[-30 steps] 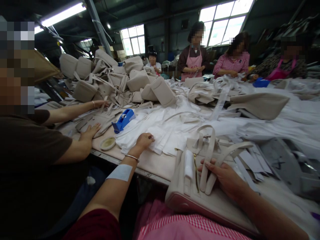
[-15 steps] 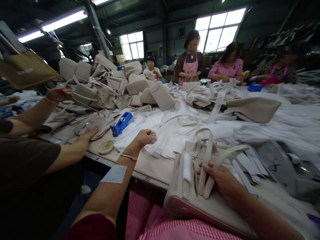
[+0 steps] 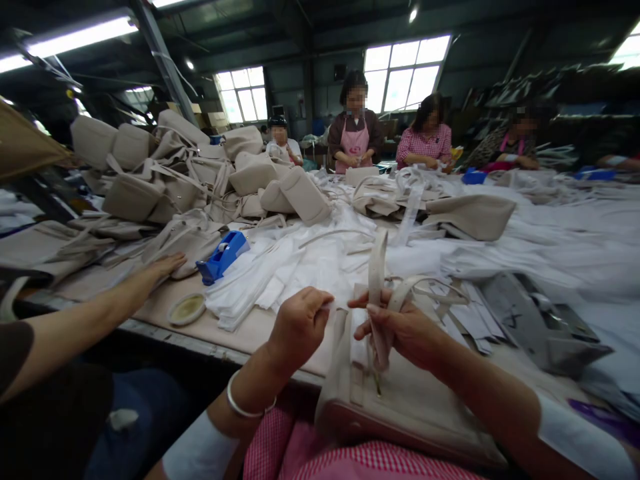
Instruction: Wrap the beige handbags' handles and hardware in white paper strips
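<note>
A beige handbag (image 3: pixel 430 400) lies at the table's front edge before me, its gold zipper (image 3: pixel 377 383) showing. My right hand (image 3: pixel 410 327) is closed round the bag's beige straps (image 3: pixel 379 267), holding them upright above the bag, with some fingers stretched to the left. Just left of the straps, my left hand (image 3: pixel 300 327) is held in a pinch. A small pale bit shows at its fingertips, too blurred to name. Behind my left hand lie white sheets (image 3: pixel 265 267).
A blue tape dispenser (image 3: pixel 223 257) and a round dish (image 3: pixel 187 309) stand to the left. A co-worker's hand (image 3: pixel 167 265) rests on a beige bag there. Heaped bags (image 3: pixel 250 173) fill the back left. A grey box-like object (image 3: pixel 543 323) is at the right.
My left hand has come from the white sheets toward the straps. My right hand has raised the straps slightly. The co-worker's other hand has gone out of view, and the view has turned right.
</note>
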A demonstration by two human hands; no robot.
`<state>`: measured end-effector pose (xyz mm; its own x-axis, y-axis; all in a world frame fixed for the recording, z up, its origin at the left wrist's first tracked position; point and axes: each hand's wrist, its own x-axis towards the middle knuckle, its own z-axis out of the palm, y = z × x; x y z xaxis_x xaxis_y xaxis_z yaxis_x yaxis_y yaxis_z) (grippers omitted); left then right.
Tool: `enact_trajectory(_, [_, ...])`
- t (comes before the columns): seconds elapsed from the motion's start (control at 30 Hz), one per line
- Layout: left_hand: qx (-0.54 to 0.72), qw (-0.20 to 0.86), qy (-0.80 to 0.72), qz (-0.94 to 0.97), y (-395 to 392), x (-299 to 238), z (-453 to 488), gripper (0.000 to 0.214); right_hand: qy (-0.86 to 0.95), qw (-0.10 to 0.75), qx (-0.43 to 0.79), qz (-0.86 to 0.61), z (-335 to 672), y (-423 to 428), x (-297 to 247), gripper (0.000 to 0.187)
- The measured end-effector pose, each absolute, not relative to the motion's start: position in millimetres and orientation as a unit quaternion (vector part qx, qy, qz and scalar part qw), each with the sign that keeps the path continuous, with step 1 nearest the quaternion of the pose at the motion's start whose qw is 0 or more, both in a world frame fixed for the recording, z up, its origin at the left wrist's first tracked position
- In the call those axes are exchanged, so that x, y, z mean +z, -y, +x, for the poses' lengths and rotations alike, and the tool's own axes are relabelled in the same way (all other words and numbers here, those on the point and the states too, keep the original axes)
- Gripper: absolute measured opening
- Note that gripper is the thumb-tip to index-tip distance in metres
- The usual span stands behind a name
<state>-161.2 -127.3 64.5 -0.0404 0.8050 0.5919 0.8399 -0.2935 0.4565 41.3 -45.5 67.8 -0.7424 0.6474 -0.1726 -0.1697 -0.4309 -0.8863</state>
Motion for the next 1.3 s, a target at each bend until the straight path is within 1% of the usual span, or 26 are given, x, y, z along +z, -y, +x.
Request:
enact_trajectory(0.1, [-0.380,0.048,0.583,-0.716,132.2,61.0,-149.7,0.020,0.453,0.178,0.842,-0.234,37.0,48.2,72.9,0.037])
enact_trajectory(0.17, [-0.350,0.085,0.577,-0.733,135.1,59.8,-144.1,0.018,0.429,0.142,0.863,-0.224,36.7,47.4,74.9,0.036])
enact_trajectory(0.3, [-0.263,0.176,0.539,-0.780,140.9,61.3,-132.8,0.017,0.397,0.132,0.877,-0.236,35.6,40.6,69.2,0.039])
enact_trajectory(0.37, [-0.242,0.198,0.521,-0.794,143.0,63.0,-127.2,0.016,0.385,0.122,0.879,-0.252,34.3,37.4,62.1,0.039])
enact_trajectory(0.47, [-0.236,0.213,0.499,-0.806,144.7,65.2,-121.4,0.014,0.367,0.111,0.889,-0.251,33.4,36.4,52.6,0.034])
enact_trajectory(0.53, [-0.248,0.196,0.475,-0.821,145.1,66.7,-121.5,0.011,0.352,0.130,0.890,-0.258,34.3,37.6,49.9,0.029])
enact_trajectory(0.6, [-0.290,0.140,0.441,-0.838,144.7,68.8,-127.1,0.015,0.344,0.152,0.883,-0.280,37.0,38.6,50.4,0.026])
enact_trajectory(0.7, [-0.408,0.055,0.427,-0.805,140.7,71.4,-147.1,0.035,0.338,0.173,0.872,-0.309,43.6,38.1,53.7,0.024])
enact_trajectory(0.77, [-0.460,0.050,0.461,-0.758,134.4,71.3,-164.3,0.043,0.330,0.183,0.869,-0.321,47.8,37.0,54.7,0.025])
enact_trajectory(0.8, [-0.459,0.058,0.478,-0.747,130.2,70.6,-171.9,0.046,0.324,0.186,0.869,-0.324,49.3,36.6,54.6,0.026])
enact_trajectory(0.87, [-0.412,0.069,0.490,-0.765,119.9,68.1,-181.8,0.053,0.317,0.189,0.873,-0.318,50.1,36.3,53.3,0.028])
enact_trajectory(0.97, [-0.340,0.068,0.462,-0.816,101.3,63.9,-180.6,0.060,0.312,0.194,0.880,-0.302,47.5,38.0,51.2,0.026])
enact_trajectory(1.03, [-0.344,0.056,0.436,-0.830,87.7,61.5,-173.8,0.054,0.314,0.195,0.883,-0.290,46.0,40.4,51.3,0.023])
enact_trajectory(1.17, [-0.404,-0.021,0.400,-0.822,66.2,57.1,-166.3,0.029,0.333,0.191,0.885,-0.261,50.6,45.2,54.1,0.021])
enact_trajectory(1.3, [-0.436,-0.091,0.396,-0.803,62.1,53.5,-171.4,0.021,0.325,0.212,0.884,-0.260,61.2,45.6,54.5,0.022])
